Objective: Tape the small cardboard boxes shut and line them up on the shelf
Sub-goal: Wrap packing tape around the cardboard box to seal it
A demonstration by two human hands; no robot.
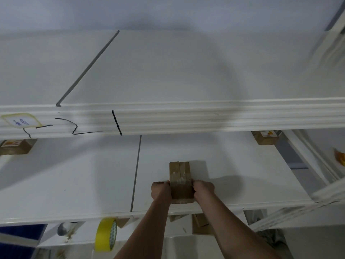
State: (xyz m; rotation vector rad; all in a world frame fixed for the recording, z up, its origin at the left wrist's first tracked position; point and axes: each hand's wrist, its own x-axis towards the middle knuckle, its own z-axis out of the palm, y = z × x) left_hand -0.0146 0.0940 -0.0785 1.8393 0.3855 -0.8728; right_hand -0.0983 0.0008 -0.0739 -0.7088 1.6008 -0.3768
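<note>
A white shelf (74, 184) bears three cardboard boxes (180, 181), well apart.

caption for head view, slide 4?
Both hands, left and right, grip a taped cardboard box on the white shelf.

open white shelf (74, 184) either side of the held box (180, 181), upper shelf rail (186, 118) overhead — corner boxes (15, 146) far apart

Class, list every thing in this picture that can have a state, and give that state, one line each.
Small brown cardboard box: flaps closed, taped, standing on the white middle shelf.
Left hand: grips the box's left side.
Right hand: grips the box's right side.
Yellow tape roll: on edge, on the lower shelf.
Two brown boxes at the back, left and right: closed, labelled.
</note>
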